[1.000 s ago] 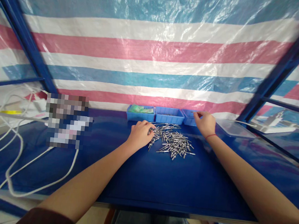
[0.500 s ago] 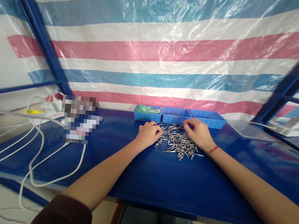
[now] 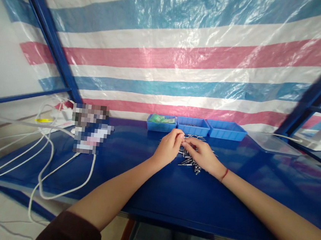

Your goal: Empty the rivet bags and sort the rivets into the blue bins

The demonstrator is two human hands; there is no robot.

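Note:
A loose pile of silvery blind rivets [image 3: 189,162] lies on the blue table, partly covered by my hands. My left hand [image 3: 169,147] is above the pile's left side, its thumb and forefinger pinched together. My right hand [image 3: 201,155] meets it from the right, fingers also closed, with the fingertips of both hands almost touching. Whatever sits between the fingertips is too small and hidden to make out. Just behind the hands stands a blue bin [image 3: 192,128] with some small metal pieces in it.
A left blue bin [image 3: 161,127] holds green-and-clear packets; a right blue bin [image 3: 226,131] adjoins the middle one. A clear plastic lid [image 3: 274,144] lies further right. White cables [image 3: 92,170] run over the table [image 3: 197,204] at left. A striped tarp [image 3: 184,61] hangs behind.
My hands have come together over the pile: the left moved right, the right moved left and slightly nearer. Before, they were apart on either side of the rivets. The view has shifted slightly.

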